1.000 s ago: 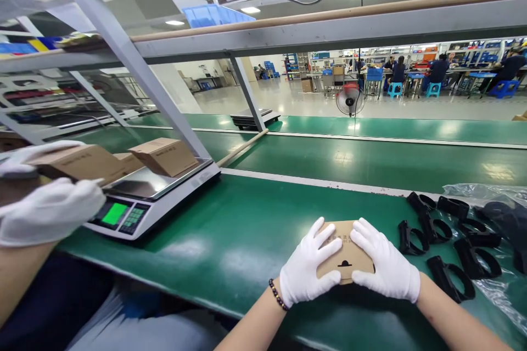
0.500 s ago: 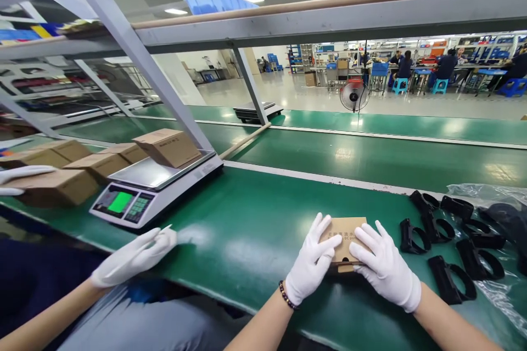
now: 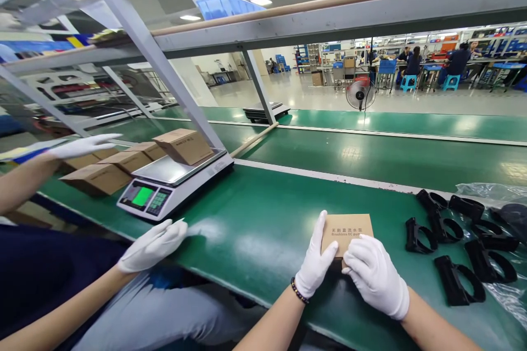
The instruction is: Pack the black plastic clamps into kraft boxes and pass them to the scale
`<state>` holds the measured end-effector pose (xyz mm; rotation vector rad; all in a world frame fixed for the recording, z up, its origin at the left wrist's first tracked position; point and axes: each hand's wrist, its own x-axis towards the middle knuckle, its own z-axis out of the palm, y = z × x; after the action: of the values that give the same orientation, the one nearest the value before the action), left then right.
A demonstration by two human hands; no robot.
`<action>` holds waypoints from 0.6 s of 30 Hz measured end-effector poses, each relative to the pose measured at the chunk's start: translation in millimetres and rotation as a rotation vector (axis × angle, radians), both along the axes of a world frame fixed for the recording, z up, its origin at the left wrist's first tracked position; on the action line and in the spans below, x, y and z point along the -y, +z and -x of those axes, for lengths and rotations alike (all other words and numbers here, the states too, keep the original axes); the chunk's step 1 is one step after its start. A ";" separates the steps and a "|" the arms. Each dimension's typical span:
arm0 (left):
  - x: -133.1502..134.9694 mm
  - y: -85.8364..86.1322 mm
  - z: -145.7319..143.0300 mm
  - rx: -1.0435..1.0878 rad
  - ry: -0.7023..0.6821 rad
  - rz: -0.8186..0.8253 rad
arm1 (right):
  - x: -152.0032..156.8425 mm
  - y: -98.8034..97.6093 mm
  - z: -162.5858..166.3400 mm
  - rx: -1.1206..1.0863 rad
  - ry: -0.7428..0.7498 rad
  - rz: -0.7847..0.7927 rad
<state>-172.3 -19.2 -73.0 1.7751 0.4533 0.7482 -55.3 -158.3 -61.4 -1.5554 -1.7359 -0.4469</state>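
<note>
A small brown cardboard box with printed text lies on the green bench top in front of me. My left hand, in a white glove, presses against the box's left side with fingers straight. My right hand, also gloved, curls over the box's near edge and grips it. Several black plastic brackets lie on clear plastic just right of my hands.
A weighing scale with a green display stands to the left, a brown carton leaning at its back. More cartons lie left of it. A co-worker's gloved hands rest at the bench edge and over the cartons.
The box has turned so its printed top shows. My right hand slid down to its near edge. The co-worker's hands moved off the cartons, one to the bench edge.
</note>
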 end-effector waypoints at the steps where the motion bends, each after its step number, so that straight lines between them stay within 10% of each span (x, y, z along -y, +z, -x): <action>1: -0.6 -1.4 -0.1 -0.001 0.003 -0.010 | 0.4 0.3 -0.2 0.001 -0.004 -0.005; 6: -6.1 -1.7 4.6 -0.023 0.042 -0.078 | -3.5 -3.5 2.8 -0.113 -0.284 -0.132; 11: -4.6 25.7 9.8 -0.126 0.160 -0.366 | -7.8 -14.1 7.2 -0.303 -0.528 0.059; 18: -12.7 56.8 -7.0 -0.419 0.004 -1.049 | -7.0 3.3 6.1 -0.197 -0.140 0.197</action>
<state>-165.3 -6.4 -16.2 2.9446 0.3492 0.6516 -61.4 -151.3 -58.0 -1.8037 -1.5628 -0.1863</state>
